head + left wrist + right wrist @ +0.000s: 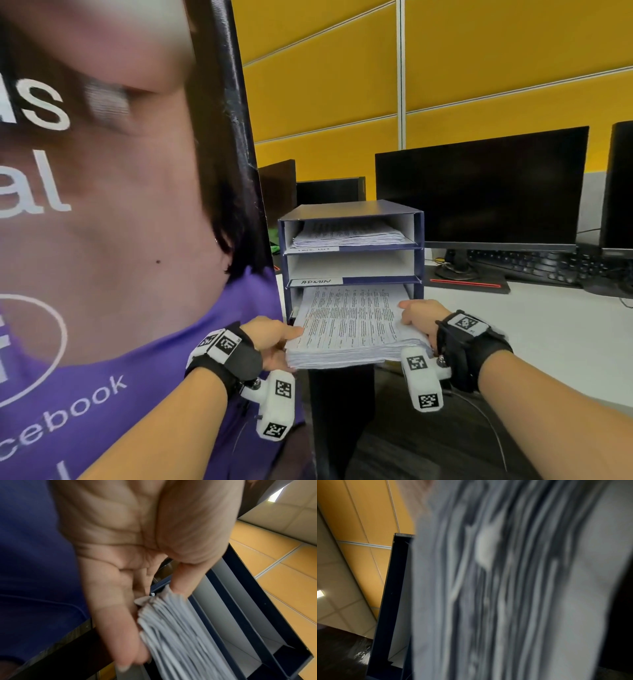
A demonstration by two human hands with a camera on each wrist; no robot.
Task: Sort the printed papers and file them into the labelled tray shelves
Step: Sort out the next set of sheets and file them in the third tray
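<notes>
A thick stack of printed papers (349,325) lies half inside the bottom shelf of a dark blue three-shelf tray unit (418,240). My left hand (274,337) grips the stack's left edge, thumb on top and fingers underneath. My right hand (419,317) grips the right edge the same way. The left wrist view shows my thumb and fingers pinching the fanned paper edges (164,628). Blurred paper edges (505,588) fill the right wrist view, hiding the right hand. The top shelf holds another pile of papers (349,234). The middle shelf, labelled ADMIN (315,281), looks empty.
A large poster board (120,205) stands close on the left, right beside the tray unit. A dark monitor (479,192), a keyboard (534,262) and a black mat sit on the white desk (548,325) to the right. Yellow partition panels rise behind.
</notes>
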